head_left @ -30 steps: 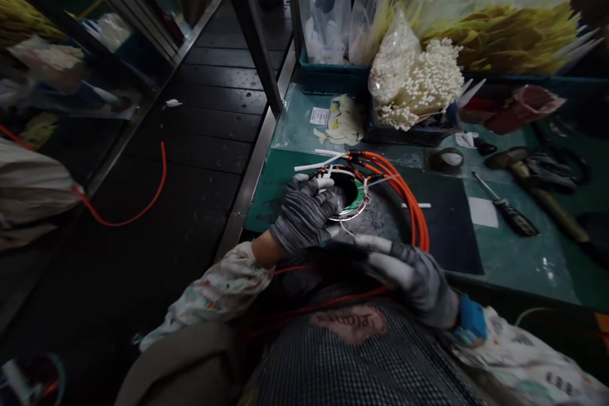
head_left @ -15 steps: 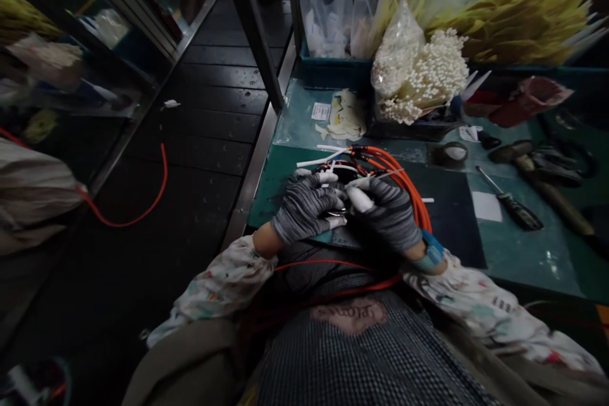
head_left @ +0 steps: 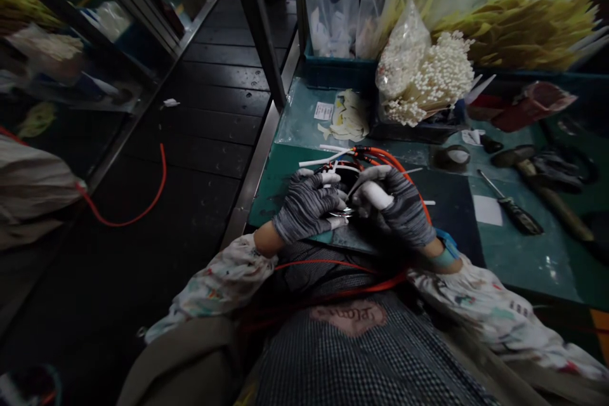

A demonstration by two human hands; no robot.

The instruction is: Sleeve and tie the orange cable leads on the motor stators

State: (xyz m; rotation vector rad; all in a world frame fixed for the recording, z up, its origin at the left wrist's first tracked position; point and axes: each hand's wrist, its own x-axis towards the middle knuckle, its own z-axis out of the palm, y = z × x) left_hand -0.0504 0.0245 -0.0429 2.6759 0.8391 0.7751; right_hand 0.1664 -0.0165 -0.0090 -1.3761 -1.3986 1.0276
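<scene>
My left hand (head_left: 307,206) and my right hand (head_left: 399,206), in grey striped gloves with white-coated fingers, meet over a small round wire coil with a metal rim (head_left: 346,210). Most of the coil is hidden by my fingers, and only a metal glint shows between them. Both hands seem closed on it. Orange cables (head_left: 394,168) with dark connectors run from the coil up past my right hand. White cable ends (head_left: 323,157) stick out to the left, just beyond my left hand.
The green bench top (head_left: 295,184) holds a tape roll (head_left: 451,157), a screwdriver (head_left: 516,216) and a hammer (head_left: 533,171). Plastic bags of white-tipped bundles (head_left: 419,70) stand behind in a teal crate (head_left: 328,73). A metal edge drops to a dark floor (head_left: 200,152) on the left.
My right hand has risen from near my lap onto the coil beside my left hand, covering most of it. The orange cable loop is now partly hidden behind that hand.
</scene>
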